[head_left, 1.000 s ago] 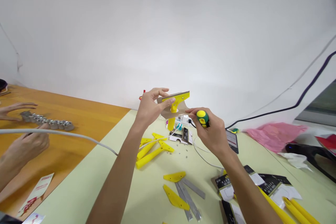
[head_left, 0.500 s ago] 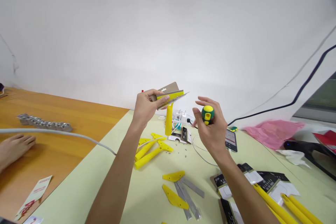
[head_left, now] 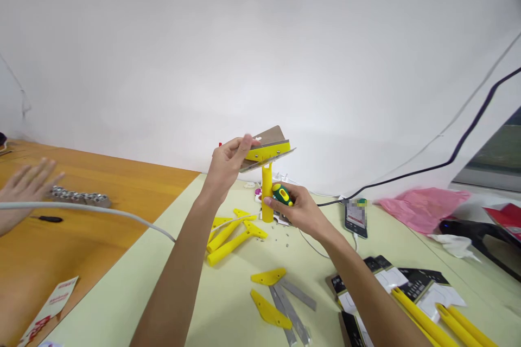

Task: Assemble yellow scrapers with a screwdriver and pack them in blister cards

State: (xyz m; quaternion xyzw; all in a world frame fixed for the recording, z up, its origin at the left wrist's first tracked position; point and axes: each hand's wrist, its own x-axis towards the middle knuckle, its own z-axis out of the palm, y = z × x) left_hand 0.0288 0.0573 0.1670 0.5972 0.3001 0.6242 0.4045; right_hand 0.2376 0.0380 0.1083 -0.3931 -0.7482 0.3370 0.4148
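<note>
Left hand (head_left: 224,168) pinches a yellow scraper (head_left: 267,187) at its head; right hand (head_left: 303,210) clasps a screwdriver (head_left: 281,194)
Beside the left grip, screws (head_left: 278,152) sit in place, brown card (head_left: 272,134) behind; below both hands, yellow plates (head_left: 268,309) and blades (head_left: 293,313) lie unjoined

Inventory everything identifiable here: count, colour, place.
Scraper: one, yellow, left hand
Card: one, brown, behind scraper
Tool handle: one, green-yellow, right hand
Handled pieces: several, yellow, centre
Flat plates: two, yellow, front
Blades: three, grey, front
Tubes: several, yellow, right
Packages: several, black-white, right
Phone: one, dark, right
Sheet: one, pink, right
Metal pieces: row, grey, left
Paper strip: one, white-red, left
Cables: several, black, white, sides
Tables: two, green (centre), orange (left)
Co-worker's hand: one, bare, left
Left hand: one, bare, centre
Right hand: one, bare, centre
</note>
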